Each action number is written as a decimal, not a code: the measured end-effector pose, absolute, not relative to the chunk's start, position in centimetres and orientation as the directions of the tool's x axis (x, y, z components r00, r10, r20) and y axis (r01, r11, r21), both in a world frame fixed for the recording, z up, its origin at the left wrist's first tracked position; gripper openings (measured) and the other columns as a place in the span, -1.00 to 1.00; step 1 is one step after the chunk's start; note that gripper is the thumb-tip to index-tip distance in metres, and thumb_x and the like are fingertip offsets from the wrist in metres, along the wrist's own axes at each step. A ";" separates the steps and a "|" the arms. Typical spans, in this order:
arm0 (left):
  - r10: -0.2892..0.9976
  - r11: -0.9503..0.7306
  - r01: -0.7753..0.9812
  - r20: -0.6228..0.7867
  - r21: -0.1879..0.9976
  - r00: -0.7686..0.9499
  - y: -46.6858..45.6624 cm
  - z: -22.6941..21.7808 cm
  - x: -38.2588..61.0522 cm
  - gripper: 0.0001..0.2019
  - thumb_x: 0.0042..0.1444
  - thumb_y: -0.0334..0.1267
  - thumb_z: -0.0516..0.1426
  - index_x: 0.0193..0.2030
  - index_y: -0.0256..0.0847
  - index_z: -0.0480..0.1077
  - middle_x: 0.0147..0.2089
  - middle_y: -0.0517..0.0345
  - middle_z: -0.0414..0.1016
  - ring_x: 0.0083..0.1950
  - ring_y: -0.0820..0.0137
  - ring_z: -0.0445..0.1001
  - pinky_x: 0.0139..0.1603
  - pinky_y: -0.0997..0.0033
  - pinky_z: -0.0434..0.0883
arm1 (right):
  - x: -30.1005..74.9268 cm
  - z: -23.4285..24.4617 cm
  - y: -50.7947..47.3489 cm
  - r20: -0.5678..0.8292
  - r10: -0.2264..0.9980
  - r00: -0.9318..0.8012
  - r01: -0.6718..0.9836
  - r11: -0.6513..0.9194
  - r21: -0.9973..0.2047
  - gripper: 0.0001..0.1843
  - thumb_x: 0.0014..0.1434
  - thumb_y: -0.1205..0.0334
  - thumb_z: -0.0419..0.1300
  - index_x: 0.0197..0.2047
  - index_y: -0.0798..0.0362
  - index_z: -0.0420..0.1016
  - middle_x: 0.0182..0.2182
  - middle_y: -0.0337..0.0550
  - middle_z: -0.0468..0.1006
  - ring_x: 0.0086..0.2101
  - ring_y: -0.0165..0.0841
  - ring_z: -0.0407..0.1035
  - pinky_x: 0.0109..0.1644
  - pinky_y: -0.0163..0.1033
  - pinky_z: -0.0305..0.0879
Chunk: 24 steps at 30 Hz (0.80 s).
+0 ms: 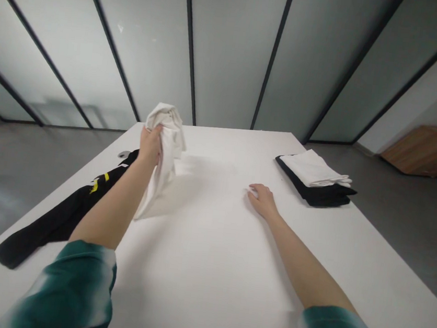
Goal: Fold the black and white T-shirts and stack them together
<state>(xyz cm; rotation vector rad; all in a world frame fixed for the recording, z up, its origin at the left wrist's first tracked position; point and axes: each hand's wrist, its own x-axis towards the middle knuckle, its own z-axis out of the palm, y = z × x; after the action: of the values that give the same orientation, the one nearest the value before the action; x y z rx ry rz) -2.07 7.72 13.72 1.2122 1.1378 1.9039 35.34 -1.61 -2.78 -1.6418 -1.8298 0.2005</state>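
A bunched white cloth garment (168,145) hangs from my left hand (151,143), which is closed around its upper part above the far left of the table. Its lower end trails down to the tabletop; what kind of garment it is cannot be made out. My right hand (263,199) is low over the white table (206,268), fingers slightly curled and apart, with nothing in it. To the right of that hand lies a folded stack, a white folded cloth (312,168) on top of black folded cloth (329,196).
Along the table's left side lies a black garment (58,214) with yellow and white marks, partly behind my left forearm. A small grey-white round object (124,154) sits near its far end. Frosted glass panels (231,49) stand behind the table. A wooden piece of furniture (427,150) is at the right.
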 end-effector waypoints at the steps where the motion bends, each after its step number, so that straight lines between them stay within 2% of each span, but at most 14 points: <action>1: 0.861 -0.449 -0.108 0.396 0.887 -0.320 7.0 13.5 0.3 -0.66 0.10 -0.12 0.21 -0.03 -0.22 0.35 -0.08 0.08 0.57 0.02 0.26 0.52 0.09 0.26 0.43 | 35.2 -2.4 -1.9 0.379 0.925 0.010 0.784 0.228 -0.577 -0.69 0.16 0.15 0.08 -0.08 0.04 0.51 -0.09 0.05 0.57 -0.07 -0.11 0.41 0.05 0.02 0.32; 4: 0.934 -0.353 -0.247 0.354 0.902 -0.043 3.8 11.6 7.3 -0.53 -0.03 -0.04 0.30 -0.02 -0.22 0.40 -0.08 0.02 0.60 0.05 0.16 0.53 0.09 0.18 0.44 | 33.8 -0.9 -2.6 0.412 0.911 -0.012 0.587 0.340 -0.735 -0.64 0.17 0.00 0.10 -0.06 0.01 0.48 -0.10 0.01 0.58 -0.10 -0.14 0.44 0.01 -0.02 0.37; 6: 0.929 -0.238 -0.303 0.307 0.923 0.206 1.5 9.9 11.0 -0.47 -0.11 -0.04 0.36 -0.02 -0.24 0.43 -0.06 -0.04 0.60 0.07 0.10 0.53 0.12 0.13 0.43 | 32.4 0.0 -2.9 0.423 0.906 -0.007 0.413 0.387 -0.824 -0.52 0.16 -0.09 0.12 0.04 0.01 0.42 -0.01 0.02 0.56 -0.04 -0.14 0.44 0.05 -0.03 0.37; 8: 0.890 -0.107 -0.348 0.246 0.931 0.384 0.0 8.4 13.4 -0.48 -0.08 0.03 0.33 -0.03 -0.25 0.45 -0.05 -0.06 0.61 0.07 0.07 0.53 0.13 0.08 0.43 | 31.1 0.7 -3.0 0.391 0.920 0.039 0.256 0.369 -0.893 -0.43 0.14 -0.11 0.14 0.14 0.01 0.35 0.08 0.02 0.51 0.04 -0.13 0.41 0.09 -0.04 0.36; 10: 0.886 -0.026 -0.358 0.187 0.933 0.425 -0.3 7.6 14.1 -0.50 -0.04 0.07 0.30 -0.06 -0.25 0.46 -0.05 -0.06 0.61 0.06 0.07 0.55 0.12 0.06 0.43 | 30.5 1.1 -3.1 0.293 0.947 0.129 0.162 0.271 -0.949 -0.46 0.10 -0.05 0.17 0.11 0.00 0.37 0.05 0.00 0.54 0.03 -0.12 0.42 0.07 -0.03 0.38; 13: 0.958 -0.078 -0.339 0.164 0.938 0.233 1.1 7.7 12.1 -0.55 -0.03 0.02 0.31 -0.09 -0.24 0.47 -0.08 -0.02 0.63 0.05 0.10 0.55 0.12 0.10 0.44 | 31.7 1.7 -3.1 0.110 0.969 0.222 0.092 0.091 -0.992 -0.61 -0.02 0.07 0.23 -0.12 0.02 0.50 -0.16 -0.04 0.63 -0.12 -0.09 0.48 -0.05 -0.03 0.43; 15: 0.979 -0.175 -0.319 0.200 0.931 0.046 2.7 8.6 9.3 -0.58 0.00 0.02 0.29 -0.09 -0.22 0.46 -0.10 0.00 0.63 0.06 0.12 0.55 0.12 0.12 0.45 | 33.5 2.6 -3.0 0.053 0.975 0.217 0.057 0.042 -0.998 -0.67 -0.10 0.09 0.25 -0.23 0.04 0.52 -0.27 -0.07 0.64 -0.20 -0.10 0.49 -0.12 -0.06 0.43; 17: 0.964 -0.265 -0.301 0.251 0.916 -0.087 4.1 9.6 6.0 -0.58 0.02 0.02 0.28 -0.08 -0.21 0.44 -0.11 0.02 0.63 0.06 0.16 0.55 0.12 0.14 0.45 | 35.6 3.7 -2.8 0.069 0.972 0.224 0.031 0.063 -0.998 -0.67 -0.16 0.10 0.29 -0.28 0.05 0.51 -0.34 -0.11 0.62 -0.24 -0.13 0.48 -0.16 -0.10 0.41; 20: 0.939 -0.331 -0.283 0.283 0.900 -0.197 5.3 10.5 1.2 -0.63 0.02 -0.03 0.25 -0.09 -0.19 0.42 -0.10 0.03 0.62 0.03 0.20 0.56 0.08 0.20 0.48 | 38.0 5.0 -2.4 0.158 0.950 0.269 -0.012 0.167 -0.986 -0.70 -0.18 0.10 0.30 -0.32 0.02 0.46 -0.40 -0.16 0.57 -0.30 -0.19 0.46 -0.20 -0.14 0.38; 22: 0.937 -0.284 -0.239 0.216 0.929 -0.273 5.4 10.1 -1.6 -0.71 0.03 -0.08 0.20 -0.15 -0.19 0.42 -0.16 0.03 0.61 -0.04 0.20 0.57 -0.01 0.23 0.53 | 39.0 5.0 -2.1 0.207 0.929 0.308 -0.054 0.234 -0.971 -0.73 -0.17 0.10 0.27 -0.35 0.00 0.42 -0.42 -0.19 0.53 -0.32 -0.23 0.44 -0.22 -0.16 0.37; 24: 0.936 -0.114 -0.071 0.083 0.991 -0.343 5.0 8.9 -4.1 -0.81 0.02 -0.15 0.15 -0.27 -0.19 0.41 -0.30 0.03 0.58 -0.13 0.17 0.58 -0.14 0.22 0.55 | 39.8 4.0 -1.9 0.209 0.891 0.403 -0.061 0.255 -0.965 -0.78 -0.16 0.12 0.24 -0.41 0.00 0.35 -0.46 -0.21 0.46 -0.37 -0.28 0.40 -0.29 -0.19 0.35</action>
<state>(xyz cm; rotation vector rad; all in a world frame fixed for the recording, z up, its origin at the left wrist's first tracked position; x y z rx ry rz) -4.12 5.00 8.91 1.0307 1.3391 1.5793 39.84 -1.86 3.99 -1.1207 -0.9376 0.7951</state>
